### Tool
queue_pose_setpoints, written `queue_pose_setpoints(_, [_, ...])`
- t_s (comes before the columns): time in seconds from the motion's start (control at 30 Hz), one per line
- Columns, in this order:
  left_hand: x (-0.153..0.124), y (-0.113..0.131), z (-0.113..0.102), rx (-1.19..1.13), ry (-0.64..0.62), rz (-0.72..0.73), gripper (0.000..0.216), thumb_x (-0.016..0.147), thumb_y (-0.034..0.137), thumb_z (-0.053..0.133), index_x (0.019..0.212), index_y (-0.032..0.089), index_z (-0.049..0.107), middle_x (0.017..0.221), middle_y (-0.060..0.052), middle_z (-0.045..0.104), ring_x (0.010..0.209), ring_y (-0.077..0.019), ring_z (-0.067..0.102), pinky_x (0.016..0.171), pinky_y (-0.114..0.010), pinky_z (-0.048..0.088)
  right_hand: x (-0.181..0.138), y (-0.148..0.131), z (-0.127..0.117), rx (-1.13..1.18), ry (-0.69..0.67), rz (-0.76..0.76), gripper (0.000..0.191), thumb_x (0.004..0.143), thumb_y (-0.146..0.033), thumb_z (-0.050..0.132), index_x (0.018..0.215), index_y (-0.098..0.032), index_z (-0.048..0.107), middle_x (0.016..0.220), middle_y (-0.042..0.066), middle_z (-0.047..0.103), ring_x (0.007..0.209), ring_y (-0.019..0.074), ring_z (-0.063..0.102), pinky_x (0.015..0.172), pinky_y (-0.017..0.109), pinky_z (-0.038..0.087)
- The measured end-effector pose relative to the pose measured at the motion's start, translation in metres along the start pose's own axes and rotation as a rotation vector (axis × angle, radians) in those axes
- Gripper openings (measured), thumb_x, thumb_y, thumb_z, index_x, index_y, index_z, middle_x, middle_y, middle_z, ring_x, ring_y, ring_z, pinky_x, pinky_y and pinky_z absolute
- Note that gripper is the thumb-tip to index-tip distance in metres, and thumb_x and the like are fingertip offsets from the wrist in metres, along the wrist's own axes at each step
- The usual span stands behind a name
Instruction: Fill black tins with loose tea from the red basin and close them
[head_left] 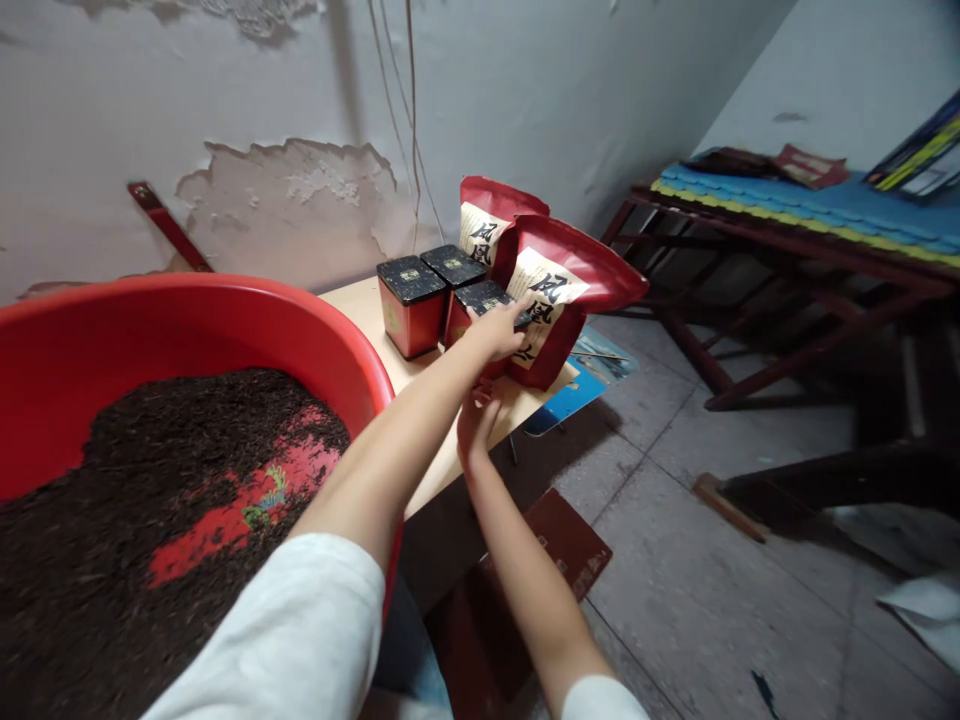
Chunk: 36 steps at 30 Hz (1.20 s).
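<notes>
Your left hand [496,332] lay over the lid of the front tin [480,296], just right of the centre of the frame, with its fingers partly spread. Your right hand [478,425] was lower, near the base of this tin, fingers half curled; whether it had a firm hold, I could not tell. The step in hand looked like setting or steadying the tin; a next move would call for even support, without pushing the front pouch [555,335] beside it. Two more tins, the left tin [411,280] and the back tin [454,264], stood close by on the pale table [435,485]. On the front pouch and the rear pouch [510,195], large black characters read 凤凰; the gold marks on the lids were too small to read. At the left of the frame, a red basin [367,360] contained dark loose leaves [172,450].
</notes>
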<state>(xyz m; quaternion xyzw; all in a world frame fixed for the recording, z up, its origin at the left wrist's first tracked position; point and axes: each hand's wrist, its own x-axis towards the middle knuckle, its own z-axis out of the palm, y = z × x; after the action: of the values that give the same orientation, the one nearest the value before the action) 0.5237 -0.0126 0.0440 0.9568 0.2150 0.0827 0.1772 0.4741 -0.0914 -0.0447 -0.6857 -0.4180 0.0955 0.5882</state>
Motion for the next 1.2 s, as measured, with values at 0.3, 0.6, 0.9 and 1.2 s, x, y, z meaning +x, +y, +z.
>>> queue_pose_setpoints(0.3, [-0.096, -0.017, -0.080, -0.102, 0.053, 0.087, 0.022, 0.080, 0.008, 0.048, 0.096, 0.008, 0.064, 0.092, -0.007, 0.068, 0.080, -0.0149, 0.061, 0.075, -0.024, 0.046, -0.059, -0.104, -0.028, 0.414, 0.013, -0.103, 0.006, 0.082, -0.029, 0.043, 0.082, -0.023, 0.044, 0.076, 0.002, 0.048, 0.073, 0.0159, 0.052, 0.071, 0.032, 0.047])
queue_pose_setpoints(0.6, [-0.347, -0.022, -0.139, -0.065, -0.058, -0.287, 0.019, 0.086, 0.020, 0.049, 0.098, 0.019, 0.063, 0.090, -0.002, 0.068, 0.079, -0.0159, 0.062, 0.069, -0.024, 0.045, -0.065, -0.178, -0.018, 0.002, -1.327, -0.638, 0.017, 0.085, -0.029, 0.051, 0.100, -0.021, 0.053, 0.095, 0.005, 0.061, 0.089, 0.0175, 0.057, 0.079, 0.032, 0.046])
queue_pose_setpoints(0.9, [-0.532, -0.017, -0.148, 0.089, 0.422, -0.826, 0.032, 0.087, 0.038, 0.045, 0.109, 0.019, 0.058, 0.109, -0.005, 0.064, 0.101, -0.0201, 0.058, 0.094, -0.033, 0.040, -0.112, -0.214, 0.052, -0.572, -1.783, -1.058, 0.021, 0.087, -0.028, 0.049, 0.099, -0.014, 0.057, 0.095, 0.009, 0.063, 0.087, 0.0242, 0.060, 0.076, 0.038, 0.045])
queue_pose_setpoints(1.2, [-0.678, -0.097, -0.114, 0.464, 0.707, -1.493, 0.033, 0.081, 0.029, 0.046, 0.107, 0.013, 0.060, 0.113, -0.012, 0.061, 0.106, -0.0289, 0.055, 0.094, -0.043, 0.039, -0.165, -0.230, 0.113, -0.568, -1.813, -1.258, 0.023, 0.088, -0.030, 0.045, 0.100, -0.014, 0.057, 0.095, 0.009, 0.064, 0.088, 0.0266, 0.061, 0.080, 0.044, 0.044])
